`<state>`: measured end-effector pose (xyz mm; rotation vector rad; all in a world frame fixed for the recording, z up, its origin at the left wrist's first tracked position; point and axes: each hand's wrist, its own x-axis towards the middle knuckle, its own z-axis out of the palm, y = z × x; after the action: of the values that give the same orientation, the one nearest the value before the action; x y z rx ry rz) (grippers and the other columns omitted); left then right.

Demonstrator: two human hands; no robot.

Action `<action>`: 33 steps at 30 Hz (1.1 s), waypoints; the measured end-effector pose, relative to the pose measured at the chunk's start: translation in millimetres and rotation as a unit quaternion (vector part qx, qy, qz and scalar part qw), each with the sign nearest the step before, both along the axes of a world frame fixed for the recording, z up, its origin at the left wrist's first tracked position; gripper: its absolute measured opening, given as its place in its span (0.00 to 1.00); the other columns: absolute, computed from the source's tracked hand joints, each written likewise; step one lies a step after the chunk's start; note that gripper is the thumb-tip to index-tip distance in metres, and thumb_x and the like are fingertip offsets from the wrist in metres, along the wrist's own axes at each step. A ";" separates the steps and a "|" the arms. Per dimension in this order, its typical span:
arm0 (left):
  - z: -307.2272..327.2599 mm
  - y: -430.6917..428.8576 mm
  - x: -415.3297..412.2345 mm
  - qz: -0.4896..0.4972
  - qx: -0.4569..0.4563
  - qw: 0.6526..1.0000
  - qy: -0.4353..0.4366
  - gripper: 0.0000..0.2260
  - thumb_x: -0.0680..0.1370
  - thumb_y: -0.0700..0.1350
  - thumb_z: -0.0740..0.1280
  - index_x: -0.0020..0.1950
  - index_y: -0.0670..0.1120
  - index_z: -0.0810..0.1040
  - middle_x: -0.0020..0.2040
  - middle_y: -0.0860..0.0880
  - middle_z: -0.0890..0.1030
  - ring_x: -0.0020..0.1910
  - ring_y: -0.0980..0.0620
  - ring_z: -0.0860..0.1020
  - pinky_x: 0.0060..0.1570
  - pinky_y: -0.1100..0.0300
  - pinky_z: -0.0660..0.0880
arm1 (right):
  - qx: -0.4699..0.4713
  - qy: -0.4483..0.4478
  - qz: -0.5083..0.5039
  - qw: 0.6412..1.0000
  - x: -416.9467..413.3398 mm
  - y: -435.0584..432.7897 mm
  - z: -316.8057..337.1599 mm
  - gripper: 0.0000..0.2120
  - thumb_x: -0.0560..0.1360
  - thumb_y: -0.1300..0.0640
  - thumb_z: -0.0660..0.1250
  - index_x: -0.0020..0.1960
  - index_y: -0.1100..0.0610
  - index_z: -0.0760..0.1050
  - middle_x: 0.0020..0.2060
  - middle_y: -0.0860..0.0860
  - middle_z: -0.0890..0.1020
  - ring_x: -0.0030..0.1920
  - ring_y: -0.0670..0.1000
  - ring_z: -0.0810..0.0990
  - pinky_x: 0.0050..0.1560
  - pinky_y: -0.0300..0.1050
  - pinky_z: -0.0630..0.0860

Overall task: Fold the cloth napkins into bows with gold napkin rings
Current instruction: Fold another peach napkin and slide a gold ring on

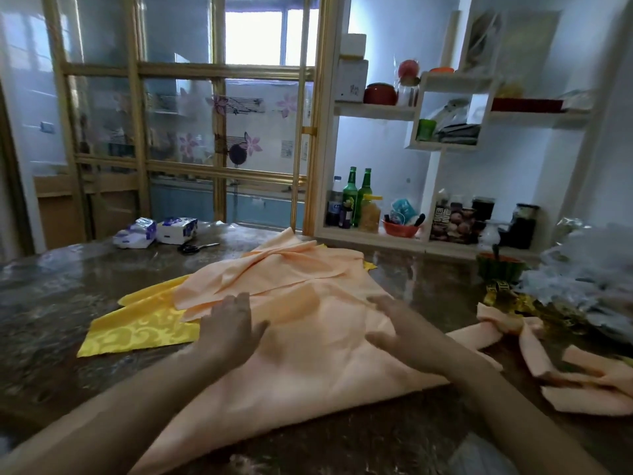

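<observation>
**Entry: bow folding, smoothing stage.**

- Peach napkin (308, 368): lying spread over the middle of the counter (51, 303), one corner running toward the near edge. Its far part is bunching into loose folds toward the far edge.
- Left hand (233, 323): lying flat on the napkin's left side with fingers straight and spread, gripping nothing.
- Right hand (400, 323): lying flat on the napkin's right side with fingers extended, likewise holding nothing.
- Yellow napkin (137, 330): showing from under the peach one, toward the left edge.
- Finished peach bows (589, 378): sitting near the right edge, apart from the hands (at least two, each cinched at the middle).
- Gold pieces (500, 293): lying toward the right edge beside crinkled plastic, too blurred to confirm as rings.
- Scissors (197, 248) and tissue packs (154, 231): resting toward the far left corner.

Step in hand, as judged: the person appears to be flattening a fresh napkin before any fold, so this bow is only beginning while others are looking complete.

Next move, as judged: the bunched far part is needing to be pulled out flat. After that the edges are wanting to be brought together evenly into a band, and a ring is wanting to be fetched from the right edge for cinching the centre.
</observation>
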<state>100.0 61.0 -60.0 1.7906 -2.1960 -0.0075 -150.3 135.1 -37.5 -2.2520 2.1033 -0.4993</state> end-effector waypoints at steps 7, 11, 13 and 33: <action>-26.8 46.6 -12.5 -0.218 0.121 0.957 -0.148 0.23 0.75 0.65 0.57 0.63 0.54 0.71 0.64 0.55 0.70 0.64 0.50 0.69 0.63 0.54 0.67 | 0.055 -0.016 0.050 0.997 -4.4 29.9 -56.9 0.16 0.79 0.54 0.60 0.66 0.49 0.69 0.63 0.45 0.71 0.62 0.44 0.69 0.65 0.36 0.65; -24.2 49.2 -17.2 -0.205 0.049 0.966 -0.153 0.15 0.81 0.51 0.54 0.60 0.51 0.76 0.60 0.51 0.76 0.59 0.50 0.74 0.60 0.55 0.69 | -0.053 0.035 -0.005 0.998 -6.0 20.1 -53.8 0.10 0.80 0.58 0.56 0.54 0.53 0.75 0.52 0.50 0.79 0.51 0.49 0.76 0.53 0.42 0.71; -21.5 52.0 -16.0 -0.186 0.046 0.973 -0.129 0.14 0.79 0.44 0.56 0.61 0.50 0.75 0.59 0.49 0.76 0.58 0.49 0.75 0.58 0.56 0.71 | -0.114 -0.023 -0.024 0.993 -6.3 20.4 -40.5 0.09 0.81 0.57 0.56 0.53 0.54 0.74 0.48 0.49 0.79 0.47 0.48 0.76 0.47 0.41 0.71; 120.1 -47.4 56.3 -0.025 -0.357 0.934 -0.024 0.07 0.72 0.32 0.67 0.48 0.37 0.80 0.45 0.37 0.80 0.42 0.39 0.78 0.40 0.51 0.72 | -0.321 0.059 -0.216 0.920 -93.9 49.8 85.8 0.05 0.72 0.66 0.65 0.43 0.59 0.71 0.35 0.53 0.72 0.35 0.54 0.71 0.35 0.48 0.70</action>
<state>156.3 13.6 60.1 1.3213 -1.9068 0.7314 -244.2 184.9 48.3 -2.0817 2.8431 -1.2654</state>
